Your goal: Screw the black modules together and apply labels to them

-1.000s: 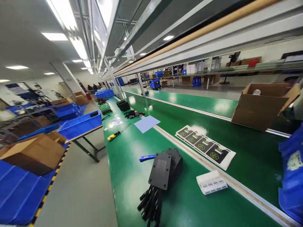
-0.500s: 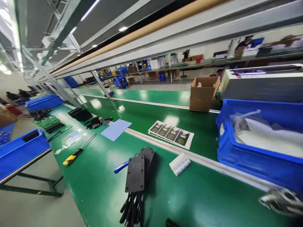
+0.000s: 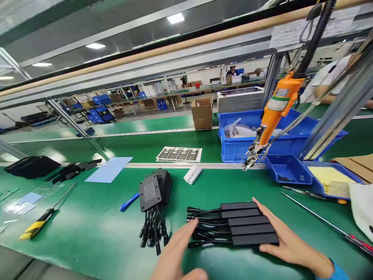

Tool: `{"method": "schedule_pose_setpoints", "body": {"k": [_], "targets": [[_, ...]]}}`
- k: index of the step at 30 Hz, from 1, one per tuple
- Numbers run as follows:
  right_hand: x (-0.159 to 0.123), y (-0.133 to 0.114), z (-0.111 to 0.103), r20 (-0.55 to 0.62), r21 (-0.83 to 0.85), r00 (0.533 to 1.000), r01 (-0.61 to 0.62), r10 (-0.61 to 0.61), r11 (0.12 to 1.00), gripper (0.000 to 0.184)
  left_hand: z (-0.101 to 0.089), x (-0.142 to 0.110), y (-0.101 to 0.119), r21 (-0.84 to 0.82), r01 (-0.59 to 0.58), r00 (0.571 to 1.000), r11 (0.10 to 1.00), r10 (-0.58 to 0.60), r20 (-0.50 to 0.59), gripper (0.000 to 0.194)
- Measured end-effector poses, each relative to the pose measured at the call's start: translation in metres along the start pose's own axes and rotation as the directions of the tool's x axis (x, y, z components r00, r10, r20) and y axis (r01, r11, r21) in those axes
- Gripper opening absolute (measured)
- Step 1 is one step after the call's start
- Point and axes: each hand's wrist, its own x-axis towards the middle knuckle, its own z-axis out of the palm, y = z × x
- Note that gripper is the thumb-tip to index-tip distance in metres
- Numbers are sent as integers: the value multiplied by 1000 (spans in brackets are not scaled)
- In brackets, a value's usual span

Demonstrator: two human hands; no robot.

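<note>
Green glossy worktop point(image 3: 96, 233), your right hand point(image 3: 287, 243) clamped on black rectangular cabled boxes point(image 3: 247, 224) near the front edge, your left hand point(image 3: 179, 256), fingers apart, beside their cables point(image 3: 208, 229).

Left hand point(image 3: 179, 256): open, fingers together and reaching forward, thumb apart, at the cable end of the black box row point(image 3: 247, 224) | Right hand point(image 3: 284, 241): cupped around the row's opposite end, touching, fingers at its far corner, thumb at its near corner; wrist bent inward, blue cuff point(image 3: 336, 272) behind.
</note>
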Motion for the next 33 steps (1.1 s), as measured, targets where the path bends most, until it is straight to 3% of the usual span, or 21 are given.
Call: {"method": "schedule_pose_setpoints", "body": {"k": [3,5,7,10,15,19,22,25,28,31,33], "targets": [[0,-2,2,19,26,1000,-20,19,999,105,37,36,14,101,-141,982,985,126,144,139],[-1,-6,4,5,44,1000,-17,16,999,114,62,51,25,230,-203,972,952,167,164,157],[-2,-10,7,-17,46,999,-36,37,998,120,81,58,34,324,-229,972,918,198,125,161],[-3,-13,11,-45,6,997,-58,58,998,116,91,60,37,351,-258,965,900,255,56,149],[4,-18,12,-57,-18,997,-44,43,999,116,77,69,27,320,-301,948,898,319,-2,115],[15,-23,10,22,11,997,-76,75,997,121,68,75,20,312,-300,951,901,308,26,113],[19,-24,9,82,33,989,-129,126,991,125,64,76,19,258,-276,961,926,262,88,124],[19,-25,7,135,58,980,-155,146,986,124,63,83,30,187,-243,963,952,212,168,140],[20,-24,4,153,77,982,-120,108,990,112,69,94,52,170,-354,919,920,308,247,141],[23,-25,-1,127,94,988,-101,89,990,104,76,103,71,296,-379,907,877,287,309,127],[24,-30,-6,86,105,994,-70,61,992,102,73,103,75,319,-359,921,877,278,271,111]]}}
